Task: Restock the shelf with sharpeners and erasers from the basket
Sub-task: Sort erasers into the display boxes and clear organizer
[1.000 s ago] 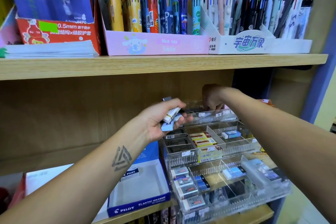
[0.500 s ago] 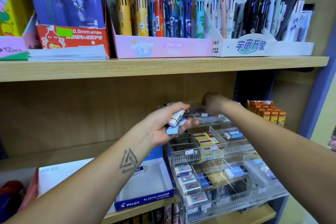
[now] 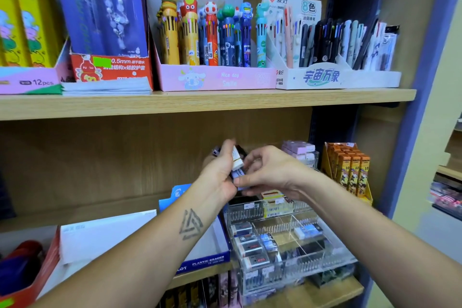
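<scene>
Both hands — left hand (image 3: 220, 177), right hand (image 3: 272, 172) — pinch erasers (image 3: 238, 166).

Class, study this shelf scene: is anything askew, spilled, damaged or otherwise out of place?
Nothing stands out. The pen boxes sit upright on the upper shelf, erasers lie inside the clear organizer, and both hands hold erasers above it.

Character pens (image 3: 210, 40) in pink box (image 3: 217, 79), upper shelf; orange boxes (image 3: 350, 170) right.
</scene>
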Demonstrator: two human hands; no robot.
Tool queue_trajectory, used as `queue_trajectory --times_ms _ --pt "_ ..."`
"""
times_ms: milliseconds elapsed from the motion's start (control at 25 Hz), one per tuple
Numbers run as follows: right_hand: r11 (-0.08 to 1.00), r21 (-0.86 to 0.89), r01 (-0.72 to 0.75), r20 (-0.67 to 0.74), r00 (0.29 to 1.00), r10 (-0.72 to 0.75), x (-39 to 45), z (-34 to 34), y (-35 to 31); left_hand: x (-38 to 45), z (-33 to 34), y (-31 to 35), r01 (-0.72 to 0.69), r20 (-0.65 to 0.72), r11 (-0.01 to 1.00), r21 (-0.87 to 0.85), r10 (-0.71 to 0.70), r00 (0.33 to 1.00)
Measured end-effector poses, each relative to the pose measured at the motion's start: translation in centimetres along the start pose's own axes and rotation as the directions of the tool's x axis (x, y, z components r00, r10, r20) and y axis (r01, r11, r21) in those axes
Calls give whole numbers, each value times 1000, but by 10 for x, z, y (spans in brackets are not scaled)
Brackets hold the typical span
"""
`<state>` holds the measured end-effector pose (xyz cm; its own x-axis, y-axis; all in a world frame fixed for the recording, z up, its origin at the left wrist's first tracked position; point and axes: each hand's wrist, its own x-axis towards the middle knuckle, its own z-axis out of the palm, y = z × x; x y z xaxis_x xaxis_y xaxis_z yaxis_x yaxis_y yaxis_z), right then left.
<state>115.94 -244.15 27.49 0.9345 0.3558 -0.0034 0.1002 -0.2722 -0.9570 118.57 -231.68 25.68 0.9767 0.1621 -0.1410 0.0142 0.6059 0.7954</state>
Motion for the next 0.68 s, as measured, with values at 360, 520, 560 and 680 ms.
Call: queue_trajectory --times_ms 360,520,560,680 --pt "917 -363 165 -61 978 -201 5 -21 5 -5 11 8 85 85 967 -239 -66 994" --pt "685 -728 -35 -336 889 -312 46 -78 4 5 7 25 92 57 964 -248 -81 995" --pt "593 -799 -104 -364 868 -337 58 -88 6 7 5 28 115 55 969 -217 -106 993" --pt "360 -912 -197 -324 884 -336 87 -97 17 8 6 30 208 90 974 -91 -200 976"
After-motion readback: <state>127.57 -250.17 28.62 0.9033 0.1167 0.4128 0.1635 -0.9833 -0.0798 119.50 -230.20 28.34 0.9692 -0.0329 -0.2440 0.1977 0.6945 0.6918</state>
